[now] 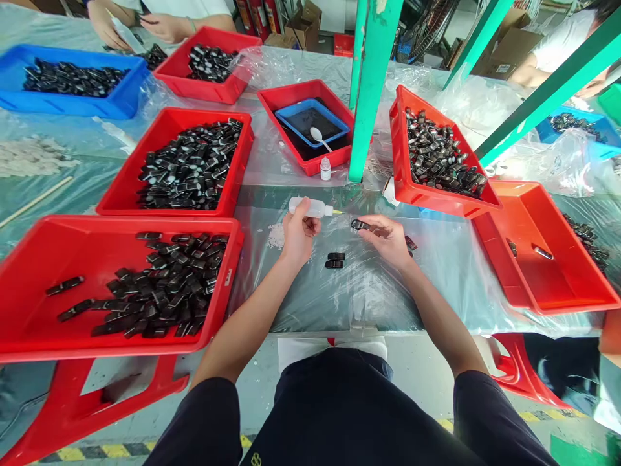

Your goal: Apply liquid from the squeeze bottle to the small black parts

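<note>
My left hand (pixel 299 234) is closed round a white squeeze bottle (pixel 315 208), which lies level with its thin yellowish nozzle pointing right. In my right hand (pixel 389 241) a small glossy black part (pixel 359 224) is pinched between the fingertips, just beyond the nozzle tip; a small gap seems to separate them. Two or so similar black parts (pixel 334 260) rest on the plastic-covered table between my forearms. Another dark part (pixel 411 244) shows beside my right hand, partly hidden by it. Small white bits (pixel 276 236) are scattered left of my left hand.
Red bins of black parts stand at left (pixel 228 278), behind it (pixel 247 145) and right (pixel 400 178). A red bin (pixel 557 233) at far right holds a couple of pieces. A green post (pixel 371 90) rises behind a small bottle (pixel 325 169). Co-workers' hands (pixel 167 27) show across the table.
</note>
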Motion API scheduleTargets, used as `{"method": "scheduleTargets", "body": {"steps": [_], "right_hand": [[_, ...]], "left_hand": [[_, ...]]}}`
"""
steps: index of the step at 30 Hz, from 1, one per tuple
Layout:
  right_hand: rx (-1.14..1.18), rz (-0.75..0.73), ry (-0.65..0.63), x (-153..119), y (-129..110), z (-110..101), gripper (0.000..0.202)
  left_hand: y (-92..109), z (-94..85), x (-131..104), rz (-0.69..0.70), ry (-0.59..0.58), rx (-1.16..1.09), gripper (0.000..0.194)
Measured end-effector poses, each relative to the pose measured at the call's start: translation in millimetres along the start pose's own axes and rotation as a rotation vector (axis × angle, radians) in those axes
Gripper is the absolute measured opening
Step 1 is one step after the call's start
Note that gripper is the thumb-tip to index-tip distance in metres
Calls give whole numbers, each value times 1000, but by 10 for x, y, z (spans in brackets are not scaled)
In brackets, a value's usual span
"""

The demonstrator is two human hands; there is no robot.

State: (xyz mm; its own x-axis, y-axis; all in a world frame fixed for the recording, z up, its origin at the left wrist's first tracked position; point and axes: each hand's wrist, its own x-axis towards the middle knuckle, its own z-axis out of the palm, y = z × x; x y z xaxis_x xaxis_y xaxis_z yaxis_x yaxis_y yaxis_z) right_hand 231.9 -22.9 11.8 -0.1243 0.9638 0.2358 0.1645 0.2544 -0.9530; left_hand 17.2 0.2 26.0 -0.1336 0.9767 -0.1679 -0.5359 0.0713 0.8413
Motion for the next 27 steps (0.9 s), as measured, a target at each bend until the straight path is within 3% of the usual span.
{"method": "scheduleTargets", "body": {"steps": [4,12,16,20,24,27], "right_hand": [[-52,-7,-27,-27,-20,37,36],[59,47,-95,-20,-63,42,56],[36,63,-104,-20,1,45,53],[-266,-61,-161,-87,113,155,42],[-590,-275,-353,-137,123,267,31],[-652,-318,-340,-89,12,112,33]], "left_hand": [[38,-4,28,-19,42,-44,42],[35,2,18,5,30,-41,42],[20,-11,22,24,8,-47,42],[-8,-18,26,34,-3,-32,43],[-24,-13,22,41,-7,0,44],[-22,-17,17,61,-7,5,42]]}}
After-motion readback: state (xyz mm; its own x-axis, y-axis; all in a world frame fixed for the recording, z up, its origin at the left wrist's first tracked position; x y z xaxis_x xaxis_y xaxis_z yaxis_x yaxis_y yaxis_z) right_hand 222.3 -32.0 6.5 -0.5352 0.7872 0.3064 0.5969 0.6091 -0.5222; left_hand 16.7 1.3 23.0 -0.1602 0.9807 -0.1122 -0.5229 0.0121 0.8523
